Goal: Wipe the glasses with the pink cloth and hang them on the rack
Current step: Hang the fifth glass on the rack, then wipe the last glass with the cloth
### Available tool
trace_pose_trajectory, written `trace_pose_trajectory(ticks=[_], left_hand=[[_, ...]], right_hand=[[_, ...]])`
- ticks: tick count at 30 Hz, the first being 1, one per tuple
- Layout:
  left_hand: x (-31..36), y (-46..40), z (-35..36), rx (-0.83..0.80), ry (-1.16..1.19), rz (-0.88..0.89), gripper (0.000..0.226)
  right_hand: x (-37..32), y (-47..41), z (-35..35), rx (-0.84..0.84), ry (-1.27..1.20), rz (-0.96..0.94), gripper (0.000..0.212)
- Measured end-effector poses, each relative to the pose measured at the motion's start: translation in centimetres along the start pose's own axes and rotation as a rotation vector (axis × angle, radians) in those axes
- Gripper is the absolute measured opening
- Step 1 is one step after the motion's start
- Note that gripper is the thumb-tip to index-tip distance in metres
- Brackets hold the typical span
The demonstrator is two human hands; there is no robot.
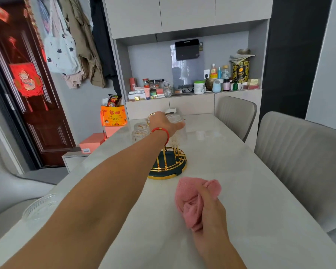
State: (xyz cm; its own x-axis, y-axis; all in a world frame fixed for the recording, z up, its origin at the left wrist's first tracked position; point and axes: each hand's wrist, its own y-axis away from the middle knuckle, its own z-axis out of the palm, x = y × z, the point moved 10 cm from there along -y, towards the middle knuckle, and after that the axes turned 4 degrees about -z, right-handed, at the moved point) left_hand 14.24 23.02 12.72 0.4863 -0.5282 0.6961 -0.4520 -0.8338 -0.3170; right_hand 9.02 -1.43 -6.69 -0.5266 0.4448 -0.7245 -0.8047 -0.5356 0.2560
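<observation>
A pale table (pixel 241 191) is lying under both hands, with two grey chairs (pixel 303 162) standing along its edge to the right of the right hand. Beyond the left hand, a cabinet (pixel 186 16) is holding a crowded shelf of bottles and boxes. The left arm is stretching far out over the table, and the left hand (pixel 163 121) is closing around a clear glass (pixel 176 121) at the top of the rack (pixel 168 162), whose gold and dark round base is sitting just below and near that hand. Two more glasses (pixel 141 131) are hanging upside down on the rack just left of the left hand. The right hand (pixel 209 208) is resting nearer the camera, fingers clamped on the bunched pink cloth (pixel 192 199), which is bulging out to its left. A glass dish (pixel 43 206) is sitting under the left forearm at the near left edge. A red cord (pixel 163 131) is circling the left wrist.
</observation>
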Motion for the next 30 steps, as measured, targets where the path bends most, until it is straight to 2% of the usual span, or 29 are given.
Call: trace_pose_trajectory(ticks=[4,6,9,12,15,17,20,22,24,26,27,28,30], left_hand=[[-1.2,-0.4,2.0,0.005,-0.277,0.066,0.072],[-1.7,-0.2,2.9,-0.029,-0.325,0.087,0.070],[-0.6,1.2,2.5,-0.073,-0.487,0.203,0.067],[0.6,5.0,-1.3,-0.026,-0.479,0.398,0.059],[-3.1,9.3,-6.2,-0.108,-0.488,0.448,0.050],[-7.8,11.9,-10.6,-0.146,-0.464,0.378,0.041],[-14.0,15.7,-18.4,-0.078,-0.359,0.260,0.040],[-18.6,17.7,-22.6,-0.008,-0.224,0.147,0.054],[-23.6,19.2,-24.7,0.076,-0.084,-0.006,0.079],[-28.2,20.4,-23.7,0.072,0.045,-0.188,0.109],[-30.2,21.0,-22.6,0.037,0.106,-0.274,0.118],[-31.6,21.4,-21.2,0.001,0.164,-0.330,0.120],[-33.6,21.7,-19.6,-0.012,0.231,-0.374,0.107]], right_hand=[[1.1,-0.5,1.6,-0.183,-0.206,0.122,0.041],[1.4,-0.2,2.4,-0.281,-0.282,0.198,0.040],[1.9,0.7,3.0,-0.376,-0.264,0.289,0.043],[1.1,1.3,3.2,-0.380,-0.232,0.257,0.042],[0.2,1.4,3.3,-0.357,-0.146,0.153,0.045],[0.6,2.3,3.9,-0.369,-0.089,0.136,0.043],[2.5,3.8,5.1,-0.372,-0.005,0.152,0.042],[4.1,5.0,6.7,-0.414,0.003,0.169,0.043],[6.2,5.6,8.1,-0.448,0.002,0.211,0.039],[7.5,6.1,8.6,-0.424,0.075,0.203,0.018],[8.1,6.4,8.8,-0.400,0.103,0.193,0.019],[8.5,6.8,9.0,-0.384,0.108,0.193,0.027],[9.1,7.3,8.7,-0.361,0.040,0.222,0.043]])
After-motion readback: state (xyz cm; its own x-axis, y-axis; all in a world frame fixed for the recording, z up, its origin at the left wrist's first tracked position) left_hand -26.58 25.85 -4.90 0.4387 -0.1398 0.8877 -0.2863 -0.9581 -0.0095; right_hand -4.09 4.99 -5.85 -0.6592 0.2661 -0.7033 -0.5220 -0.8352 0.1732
